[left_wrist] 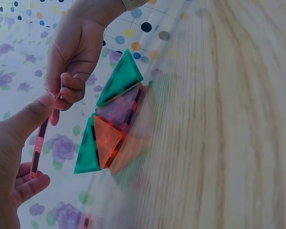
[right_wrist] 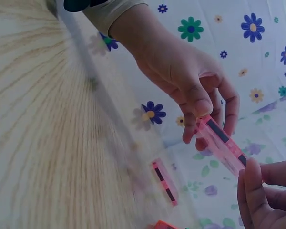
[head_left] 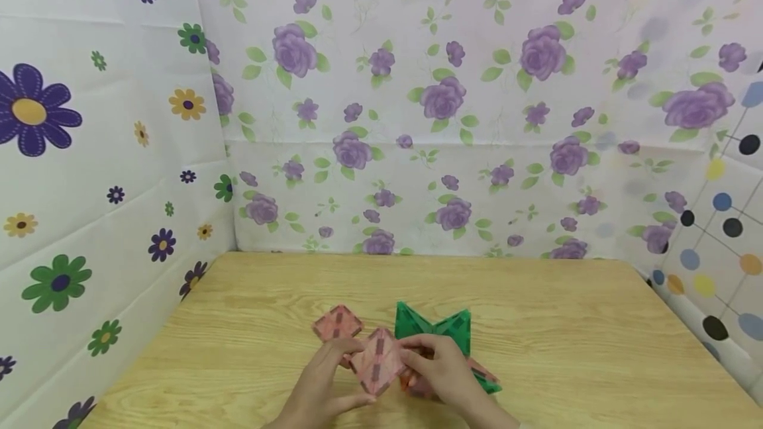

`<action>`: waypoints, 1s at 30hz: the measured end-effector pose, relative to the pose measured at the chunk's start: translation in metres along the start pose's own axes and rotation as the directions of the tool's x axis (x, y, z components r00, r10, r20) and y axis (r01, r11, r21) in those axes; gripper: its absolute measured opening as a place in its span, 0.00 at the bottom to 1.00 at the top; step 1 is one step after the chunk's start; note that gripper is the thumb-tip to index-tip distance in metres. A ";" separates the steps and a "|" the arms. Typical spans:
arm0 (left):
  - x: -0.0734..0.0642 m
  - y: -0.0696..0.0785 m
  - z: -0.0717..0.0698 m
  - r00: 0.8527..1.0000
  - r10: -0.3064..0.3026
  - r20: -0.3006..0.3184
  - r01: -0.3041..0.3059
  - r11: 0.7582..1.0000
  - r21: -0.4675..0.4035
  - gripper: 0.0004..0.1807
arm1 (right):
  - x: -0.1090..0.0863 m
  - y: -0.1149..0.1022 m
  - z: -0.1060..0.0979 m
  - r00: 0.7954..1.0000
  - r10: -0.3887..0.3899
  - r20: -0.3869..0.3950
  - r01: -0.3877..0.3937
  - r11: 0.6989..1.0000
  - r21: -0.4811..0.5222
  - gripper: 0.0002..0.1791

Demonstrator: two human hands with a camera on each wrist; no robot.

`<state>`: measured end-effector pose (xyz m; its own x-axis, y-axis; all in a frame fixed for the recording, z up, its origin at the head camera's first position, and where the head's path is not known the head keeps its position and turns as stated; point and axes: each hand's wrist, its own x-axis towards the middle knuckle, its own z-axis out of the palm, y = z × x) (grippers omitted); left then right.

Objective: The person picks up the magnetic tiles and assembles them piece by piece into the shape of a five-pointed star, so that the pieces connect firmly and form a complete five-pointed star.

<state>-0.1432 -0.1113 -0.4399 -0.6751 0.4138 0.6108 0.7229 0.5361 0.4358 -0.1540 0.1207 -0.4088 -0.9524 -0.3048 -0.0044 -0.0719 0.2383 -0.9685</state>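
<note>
Both hands hold one pink translucent magnetic tile (head_left: 377, 361) above the table. My left hand (head_left: 322, 379) pinches its left side, fingertips at the upper left edge and thumb near the bottom corner. With thumb and fingers, my right hand (head_left: 444, 369) pinches the right corner. In the left wrist view the tile (left_wrist: 39, 143) shows edge-on, dark magnets along its rim. Close behind the right hand stands a structure of green, orange and pink tiles (head_left: 434, 330), partly hidden by that hand. The left wrist view shows its orange triangle (left_wrist: 108, 139) and green triangles (left_wrist: 121, 80).
Another pink tile (head_left: 338, 322) lies on the wooden table (head_left: 268, 296) just beyond the left hand. Flower-printed cloths (head_left: 381, 111) hang at the back and left, and a dotted cloth (head_left: 715, 257) hangs at the right.
</note>
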 end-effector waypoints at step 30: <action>0.003 0.000 0.040 0.964 0.046 0.261 0.091 0.869 -0.486 0.27 | -0.048 0.051 -0.021 0.996 0.093 -0.017 -0.089 0.984 0.152 0.24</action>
<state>-0.1511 -0.0808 -0.4645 -0.6565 0.6153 0.4364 0.6387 0.1456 0.7555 -0.1183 0.1668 -0.4526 -0.9598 -0.2657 -0.0901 0.0593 0.1215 -0.9908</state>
